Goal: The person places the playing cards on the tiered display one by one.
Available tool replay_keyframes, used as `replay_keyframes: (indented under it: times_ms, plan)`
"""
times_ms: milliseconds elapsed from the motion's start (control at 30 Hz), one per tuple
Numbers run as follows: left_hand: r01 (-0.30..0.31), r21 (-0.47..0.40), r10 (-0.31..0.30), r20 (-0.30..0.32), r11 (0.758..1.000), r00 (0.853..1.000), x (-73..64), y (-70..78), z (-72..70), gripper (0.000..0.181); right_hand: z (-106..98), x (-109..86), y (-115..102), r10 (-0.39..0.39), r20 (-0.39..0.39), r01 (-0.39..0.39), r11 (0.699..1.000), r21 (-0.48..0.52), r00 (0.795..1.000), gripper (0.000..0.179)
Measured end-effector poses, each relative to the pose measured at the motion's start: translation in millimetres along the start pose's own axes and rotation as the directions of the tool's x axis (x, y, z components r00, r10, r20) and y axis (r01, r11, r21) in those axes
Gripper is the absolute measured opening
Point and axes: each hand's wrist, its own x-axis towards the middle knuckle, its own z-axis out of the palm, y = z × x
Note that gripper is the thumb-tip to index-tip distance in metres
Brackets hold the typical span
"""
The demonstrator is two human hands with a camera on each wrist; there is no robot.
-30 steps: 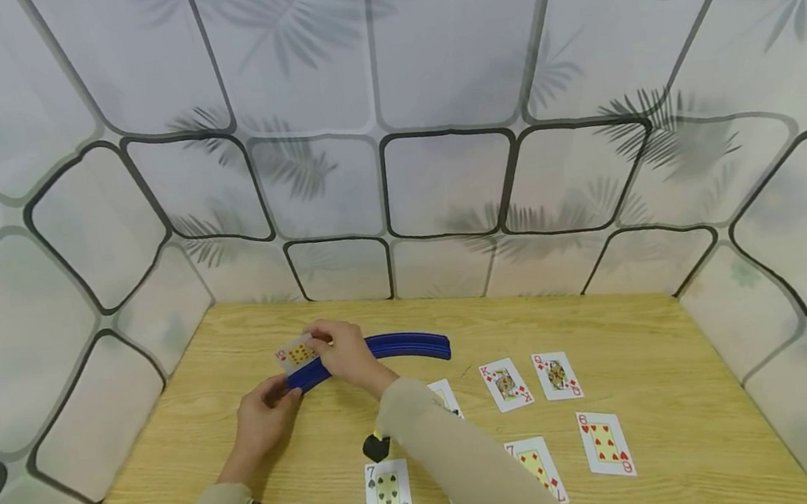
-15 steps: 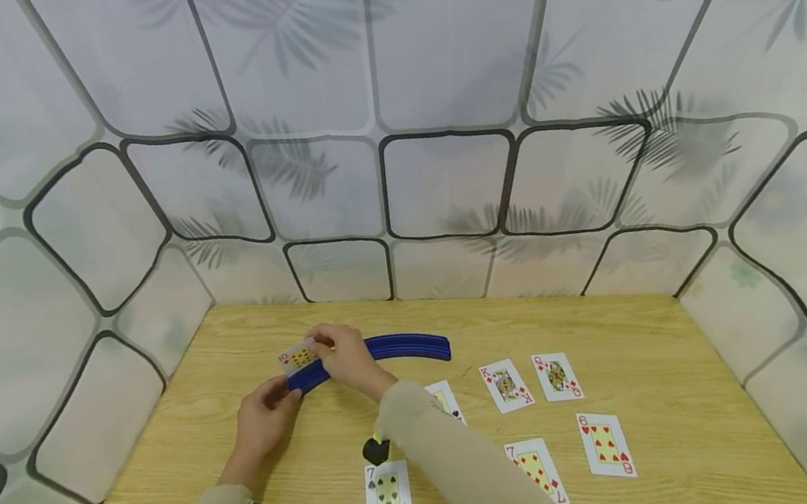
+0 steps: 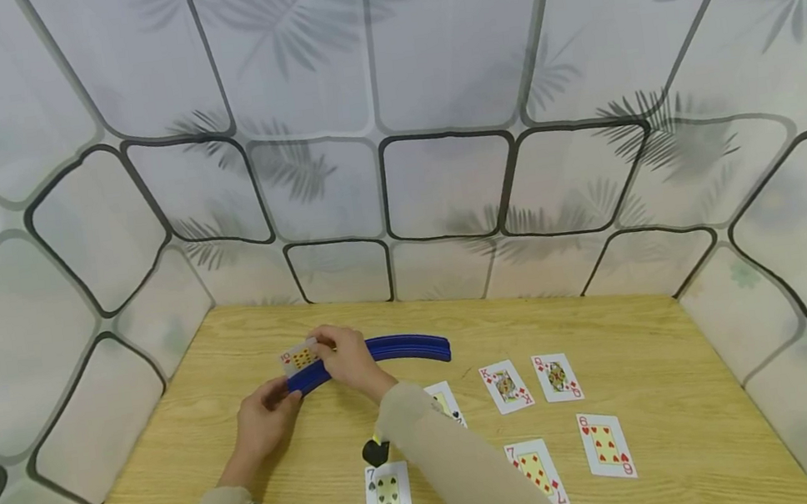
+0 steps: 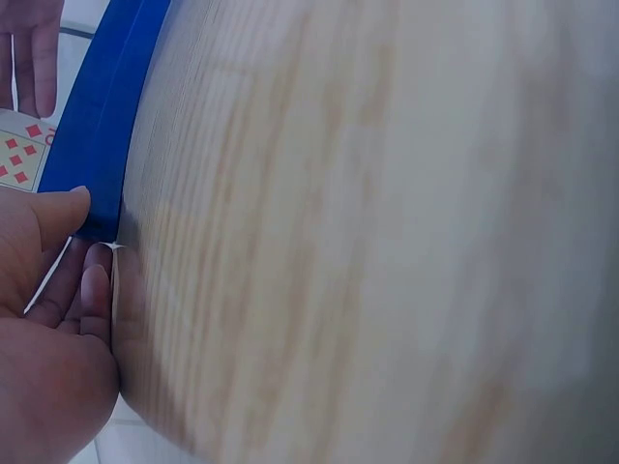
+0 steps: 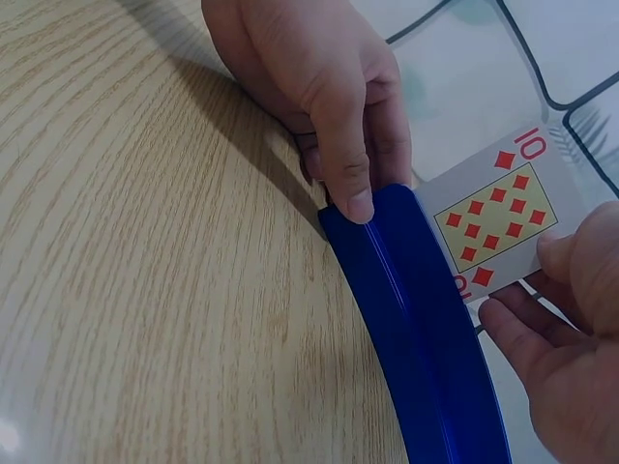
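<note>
- The left hand (image 3: 266, 424) has its grip pinching the left end of the curved blue rack (image 3: 407, 346), likely to steady it on the worktop (image 3: 635, 350).
- The right hand (image 3: 349, 364) pinches the ten of diamonds (image 5: 496, 217) near one end, leaving most of its face readable.
- That card is at the rack's left part; whether its edge is seated, I cannot tell.
- The king of diamonds (image 3: 506, 386) and six of hearts (image 3: 605, 446) lie face up, apart, presumably for easy reading.

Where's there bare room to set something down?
Bare table shows behind the king and queen, and right of the hearts card. It's crowded at the blue rack, with left hand, right hand and ten of diamonds, and where the right sleeve partly hides cards.
</note>
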Motion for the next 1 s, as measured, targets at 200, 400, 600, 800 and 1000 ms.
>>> replay_keyframes:
  times_ms: [200, 400, 600, 800, 1000]
  plan:
    - [-0.007, 0.012, 0.007, -0.003, 1.0, 1.0, 0.7, -1.6, 0.4, 0.037, 0.8, 0.1, -1.1, -0.019, -0.003, 0.019, 0.999, -0.044, 1.0, 0.03]
    - [0.003, 0.006, -0.003, -0.001, 1.0, 1.0, 0.8, -1.8, 0.2, 0.037, 1.4, 0.7, -2.5, -0.051, 0.002, 0.051, 0.993, -0.109, 0.999, 0.031]
    - [0.012, 0.0, -0.012, 0.006, 1.0, 1.0, 0.9, -0.2, -0.6, 0.037, 1.4, 0.9, -5.5, -0.065, 0.006, 0.065, 0.987, -0.146, 0.998, 0.03]
    - [0.004, 0.003, -0.004, 0.003, 1.0, 1.0, 1.8, -0.1, -0.4, 0.036, 1.4, 1.2, -4.7, -0.073, 0.008, 0.074, 0.986, -0.146, 0.997, 0.028]
    - [-0.009, -0.002, 0.009, -0.004, 1.0, 1.0, 1.3, 0.2, 0.7, 0.035, 0.9, -0.3, -4.4, -0.079, 0.012, 0.08, 0.986, -0.147, 0.997, 0.028]
